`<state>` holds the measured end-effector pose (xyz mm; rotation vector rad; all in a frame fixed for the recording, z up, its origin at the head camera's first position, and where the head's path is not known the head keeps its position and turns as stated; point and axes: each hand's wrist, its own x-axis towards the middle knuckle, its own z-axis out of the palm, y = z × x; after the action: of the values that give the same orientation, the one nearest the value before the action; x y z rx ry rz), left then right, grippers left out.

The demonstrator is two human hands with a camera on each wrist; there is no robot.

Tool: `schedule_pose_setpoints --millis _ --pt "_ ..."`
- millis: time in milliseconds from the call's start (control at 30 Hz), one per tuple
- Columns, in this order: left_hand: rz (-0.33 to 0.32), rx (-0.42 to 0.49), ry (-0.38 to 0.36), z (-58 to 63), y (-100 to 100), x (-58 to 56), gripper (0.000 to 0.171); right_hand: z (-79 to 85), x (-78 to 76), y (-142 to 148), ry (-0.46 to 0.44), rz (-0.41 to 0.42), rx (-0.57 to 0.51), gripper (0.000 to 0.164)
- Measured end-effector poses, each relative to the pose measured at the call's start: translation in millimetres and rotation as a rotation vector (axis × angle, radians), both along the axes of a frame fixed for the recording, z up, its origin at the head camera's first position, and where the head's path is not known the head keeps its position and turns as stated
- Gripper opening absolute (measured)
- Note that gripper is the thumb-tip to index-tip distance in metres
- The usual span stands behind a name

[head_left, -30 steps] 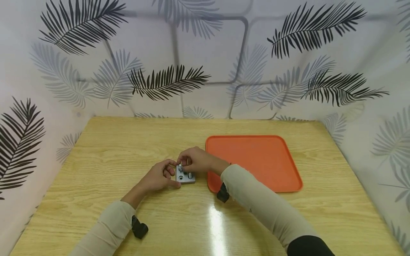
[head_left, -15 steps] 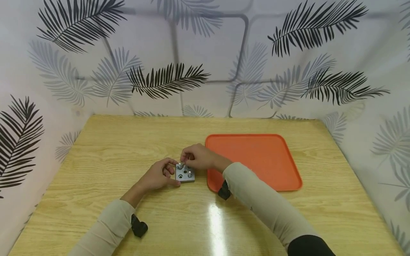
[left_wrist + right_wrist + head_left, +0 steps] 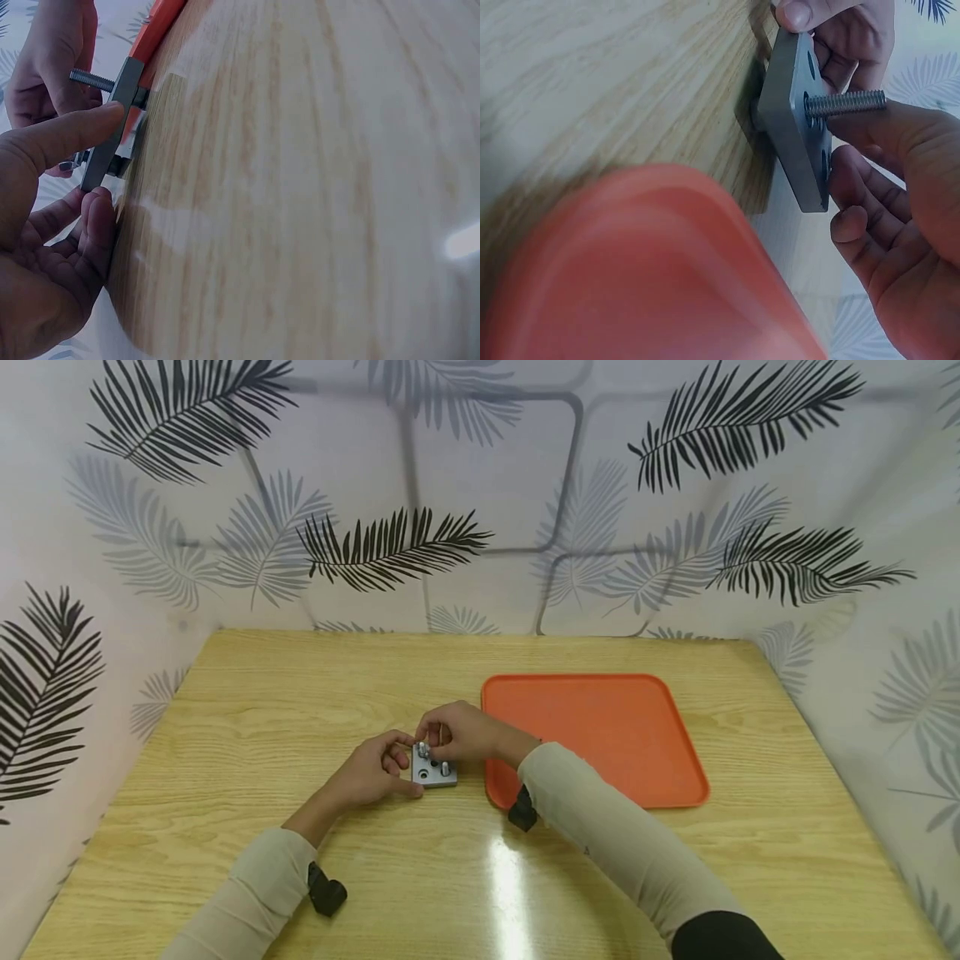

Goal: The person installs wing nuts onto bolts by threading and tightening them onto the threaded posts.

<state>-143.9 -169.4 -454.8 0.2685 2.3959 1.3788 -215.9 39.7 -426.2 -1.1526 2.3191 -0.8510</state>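
Note:
A small grey metal plate (image 3: pixel 437 782) with several holes lies near the middle of the wooden table, raised on the bolt heads beneath it. My left hand (image 3: pixel 367 774) grips its left side, thumb at the near corner and fingertips at the far one. Two threaded bolts point up through the plate. The near-right bolt (image 3: pixel 446 769) stands free, its bare thread (image 3: pixel 847 103) plain in the right wrist view. Around the far-left bolt (image 3: pixel 422 749) my right hand (image 3: pixel 468 732) pinches with thumb and fingers, which hide part of it. The right wrist view shows that hand's other fingers loosely curled.
An orange-red tray (image 3: pixel 600 739) lies right of the plate, under my right wrist, its rounded corner (image 3: pixel 667 180) close to the plate. A patterned wall covering (image 3: pixel 480 593) rises behind the table. Each sleeve carries a black wrist camera (image 3: pixel 327 891).
Half a second ago my right hand had shifted slightly up and right from the far-left bolt; now its fingers are back around it. The left hand and plate stay in place.

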Motion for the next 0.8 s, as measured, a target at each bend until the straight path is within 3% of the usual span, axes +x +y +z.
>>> schedule_pose_setpoints --millis 167,400,633,800 --pt "-0.003 0.006 0.000 -0.3 -0.3 -0.2 0.060 0.6 0.3 -0.9 0.009 -0.002 -0.001 0.023" --pt "-0.003 0.010 0.006 -1.4 0.2 -0.5 0.060 0.8 1.3 -0.7 0.045 -0.027 0.014 0.007" --pt "0.000 0.012 0.000 -0.1 0.6 -0.6 0.061 2.3 0.1 2.4 -0.052 -0.076 -0.033 0.004" --pt "0.001 0.011 -0.003 0.6 0.4 0.1 0.061 3.4 -1.3 2.7 -0.060 -0.062 -0.023 0.019"
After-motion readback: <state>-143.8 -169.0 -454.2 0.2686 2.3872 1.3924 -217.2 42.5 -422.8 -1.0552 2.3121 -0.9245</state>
